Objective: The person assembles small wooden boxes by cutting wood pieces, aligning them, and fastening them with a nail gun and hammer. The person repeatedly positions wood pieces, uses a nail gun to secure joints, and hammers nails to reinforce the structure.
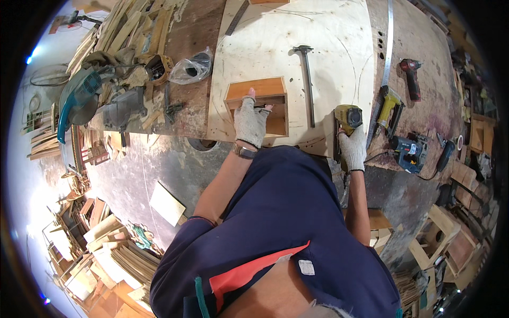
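My left hand [251, 123], in a pale knit glove with bare fingertips, lies over an open wooden box [286, 108] on a light plywood sheet [328, 32]. One finger reaches toward the box's far wall and the thumb points right; the other fingers are partly hidden and seem closed on the box. A small dark bit by the thumb is too small to name. At the sheet's right edge, my gloved right hand [353, 150] is wrapped round a yellow and black nail gun [348, 117]. Between the hands, a hammer [306, 79] lies with its head away from me.
At right are a yellow-black stapler-like tool [391, 108], a red-black power tool [411, 79], a blue jigsaw [411, 152] and a long metal ruler [389, 42]. At left are a circular saw [79, 95], a plastic bag [192, 66] and wood strips [119, 32].
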{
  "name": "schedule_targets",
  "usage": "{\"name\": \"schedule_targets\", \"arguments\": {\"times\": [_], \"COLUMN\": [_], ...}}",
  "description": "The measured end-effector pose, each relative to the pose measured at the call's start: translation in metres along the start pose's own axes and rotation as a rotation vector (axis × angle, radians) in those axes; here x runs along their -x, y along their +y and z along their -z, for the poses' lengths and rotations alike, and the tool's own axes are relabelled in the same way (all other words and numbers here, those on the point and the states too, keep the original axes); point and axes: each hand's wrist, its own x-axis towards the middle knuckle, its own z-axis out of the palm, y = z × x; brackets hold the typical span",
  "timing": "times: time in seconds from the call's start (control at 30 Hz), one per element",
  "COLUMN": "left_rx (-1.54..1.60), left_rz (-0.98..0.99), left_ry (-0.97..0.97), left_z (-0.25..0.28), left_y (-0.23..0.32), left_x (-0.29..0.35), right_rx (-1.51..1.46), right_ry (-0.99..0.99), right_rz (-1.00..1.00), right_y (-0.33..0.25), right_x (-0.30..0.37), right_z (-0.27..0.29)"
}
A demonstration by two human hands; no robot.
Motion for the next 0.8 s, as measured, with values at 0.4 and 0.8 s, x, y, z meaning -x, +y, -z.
{"name": "schedule_targets", "arguments": {"times": [0.4,0.8], "left_rx": [0.123,-0.255], "left_rz": [-0.072,-0.057], "left_ry": [-0.111,-0.081], "left_z": [-0.011,0.002], "left_y": [0.002,0.000], "left_x": [-0.022,-0.042], "right_rx": [0.008,-0.891], "right_ry": [0.010,-0.384], "right_rz": [0.000,-0.151], "right_y": [-0.011,-0.009], "right_x": [0.006,-0.014], "right_z": [-0.001,0.030]}}
